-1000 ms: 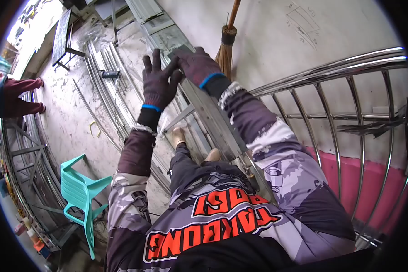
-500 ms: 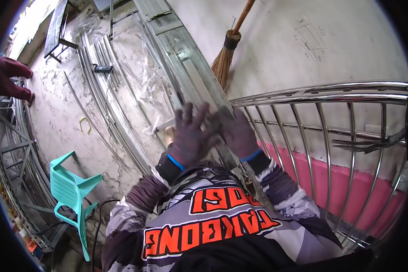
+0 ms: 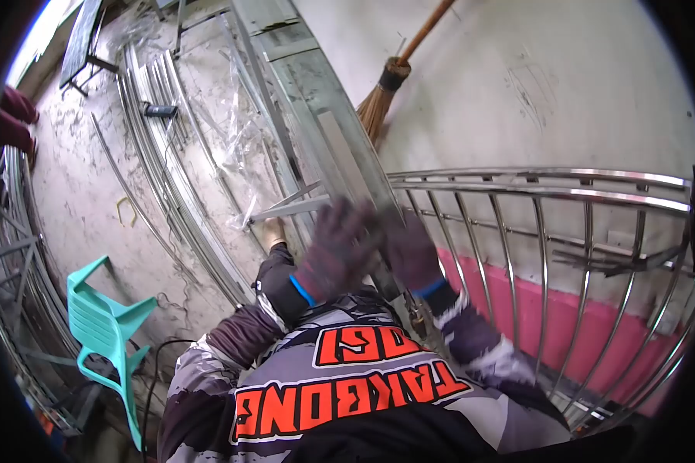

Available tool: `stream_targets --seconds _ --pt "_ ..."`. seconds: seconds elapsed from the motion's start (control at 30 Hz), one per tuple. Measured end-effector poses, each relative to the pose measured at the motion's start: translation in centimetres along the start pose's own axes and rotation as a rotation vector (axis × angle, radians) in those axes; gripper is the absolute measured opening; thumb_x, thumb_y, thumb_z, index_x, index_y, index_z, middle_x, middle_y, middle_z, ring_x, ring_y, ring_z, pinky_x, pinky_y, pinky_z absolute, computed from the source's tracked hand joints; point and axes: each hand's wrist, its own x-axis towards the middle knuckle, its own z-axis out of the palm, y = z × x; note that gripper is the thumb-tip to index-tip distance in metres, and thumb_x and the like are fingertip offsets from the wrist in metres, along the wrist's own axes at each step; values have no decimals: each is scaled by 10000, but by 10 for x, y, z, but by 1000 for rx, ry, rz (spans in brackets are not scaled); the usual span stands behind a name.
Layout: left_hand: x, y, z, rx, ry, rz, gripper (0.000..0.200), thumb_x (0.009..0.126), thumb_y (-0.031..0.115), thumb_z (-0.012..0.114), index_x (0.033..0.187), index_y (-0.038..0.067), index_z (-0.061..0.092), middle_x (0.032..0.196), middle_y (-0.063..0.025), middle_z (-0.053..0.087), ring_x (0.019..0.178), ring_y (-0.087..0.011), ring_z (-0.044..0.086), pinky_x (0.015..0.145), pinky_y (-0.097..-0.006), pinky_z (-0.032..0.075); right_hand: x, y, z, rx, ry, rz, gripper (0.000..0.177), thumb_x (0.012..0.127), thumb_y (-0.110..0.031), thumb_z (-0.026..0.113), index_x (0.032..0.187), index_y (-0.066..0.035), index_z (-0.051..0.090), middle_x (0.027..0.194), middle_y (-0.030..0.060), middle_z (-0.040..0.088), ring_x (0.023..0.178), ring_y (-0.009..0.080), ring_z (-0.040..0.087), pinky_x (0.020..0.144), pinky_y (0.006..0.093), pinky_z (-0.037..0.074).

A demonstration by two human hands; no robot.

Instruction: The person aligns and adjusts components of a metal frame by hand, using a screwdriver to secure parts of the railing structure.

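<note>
My gloved left hand (image 3: 336, 251) is above the near end of a long grey metal bench (image 3: 300, 77), fingers stretched out towards the right hand. Close beside it is my gloved right hand (image 3: 411, 251), its fingers extended and blurred. The fingertips of the two hands nearly meet, and whether they touch is hard to tell. No held object can be made out in either hand. A flat light metal strip (image 3: 340, 150) lies on the bench just beyond the fingers.
At right, a shiny metal railing (image 3: 544, 255) stands by the wall. A broom (image 3: 394, 75) leans behind the bench. Metal tubes (image 3: 162, 170) and clear plastic (image 3: 239, 139) lie on the floor at left, near a green plastic chair (image 3: 104, 316). Another person's legs (image 3: 14, 119) show far left.
Both hands have come slightly lower and nearer my body, with the left fingers less spread. The view has shifted, so the chair and floor tubes appear further left.
</note>
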Motion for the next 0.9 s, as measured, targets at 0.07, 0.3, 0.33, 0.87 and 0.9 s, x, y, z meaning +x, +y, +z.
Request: stream_targets --seconds 0.07,0.3,0.33,0.87,0.9 --pt "-7 9 6 -25 -5 30 475 863 415 819 1294 239 726 1722 -195 366 1559 -550 286 1255 -723 221 -20 -4 2 56 44 12 476 977 -128 647 1450 -157 690 1316 245 647 1171 452 656 973 523 569" --pt "84 -94 -46 178 235 -19 387 823 399 841 1180 264 776 1683 -179 412 1539 -564 287 1145 -719 335 140 8 25 -101 93 -86 363 1019 -221 630 1366 -151 710 1250 241 659 1091 449 653 939 531 550" --pt "94 -108 -55 221 276 -49 375 868 373 817 1221 252 775 1687 -173 421 1545 -578 271 1163 -712 330 170 -6 18 -69 63 -92 378 1024 -236 638 1390 -166 706 1296 231 661 1134 452 649 973 533 548" --pt "39 -61 -30 65 142 -5 468 839 429 817 1284 299 747 1709 -158 392 1554 -559 291 1174 -777 263 81 -35 2 10 53 -23 420 992 -125 612 1405 -114 689 1345 234 637 1234 455 645 1048 495 550" --pt "56 -82 -42 114 179 -9 450 818 413 837 1243 286 758 1714 -157 382 1559 -563 277 1152 -762 297 111 -27 13 1 83 -56 421 1008 -149 611 1422 -119 679 1346 241 635 1234 462 639 1045 502 549"
